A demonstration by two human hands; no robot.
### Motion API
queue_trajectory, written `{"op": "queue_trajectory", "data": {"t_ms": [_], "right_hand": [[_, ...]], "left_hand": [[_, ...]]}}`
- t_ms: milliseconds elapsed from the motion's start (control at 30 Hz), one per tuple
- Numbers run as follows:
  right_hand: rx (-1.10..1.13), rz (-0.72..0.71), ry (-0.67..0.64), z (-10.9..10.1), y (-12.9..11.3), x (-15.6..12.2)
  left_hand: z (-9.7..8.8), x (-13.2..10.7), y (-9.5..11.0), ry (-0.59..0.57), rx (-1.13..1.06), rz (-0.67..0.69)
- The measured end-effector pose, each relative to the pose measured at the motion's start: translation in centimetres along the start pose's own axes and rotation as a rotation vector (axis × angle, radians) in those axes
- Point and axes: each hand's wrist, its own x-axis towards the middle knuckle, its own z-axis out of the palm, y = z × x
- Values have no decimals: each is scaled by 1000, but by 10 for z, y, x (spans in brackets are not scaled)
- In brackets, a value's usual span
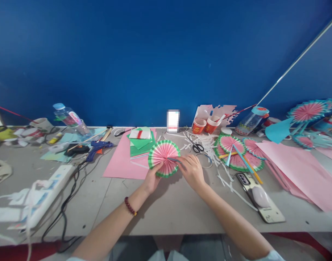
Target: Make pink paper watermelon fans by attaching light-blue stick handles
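A round pleated paper fan (pixel 166 150), pink with a white and green rim, is held up over the table in front of me. My left hand (pixel 155 175) grips its lower left edge, thumb on the front pleats. My right hand (pixel 191 168) is closed around a thin, dark grey, pointed tool (pixel 174 159) that looks like tweezers. The tool's tip reaches the centre of the fan; whether it pinches the paper is too small to tell. Behind the fan lie green paper sheets (pixel 140 146) on a pink sheet (pixel 115 163).
Scissors (pixel 198 147) lie among white paper strips (pixel 209 143). Red paper cups (pixel 199 125) stand at the back. More watermelon-coloured fans (pixel 239 152), a phone (pixel 272 210) and pink sheets (pixel 304 170) are right. A blue glue gun (pixel 96 148) and power strip (pixel 50 192) with cables are left.
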Motion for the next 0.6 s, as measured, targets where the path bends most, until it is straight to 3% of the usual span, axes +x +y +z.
{"op": "queue_trajectory", "data": {"t_ms": [433,500,600], "right_hand": [[90,93,-60,1,2,1],[93,109,-66,0,4,2],[78,109,-65,-2,8,3]], "left_hand": [[-1,1,1,12,61,32],[-3,2,4,14,145,70],[-8,7,9,46,310,229]]}}
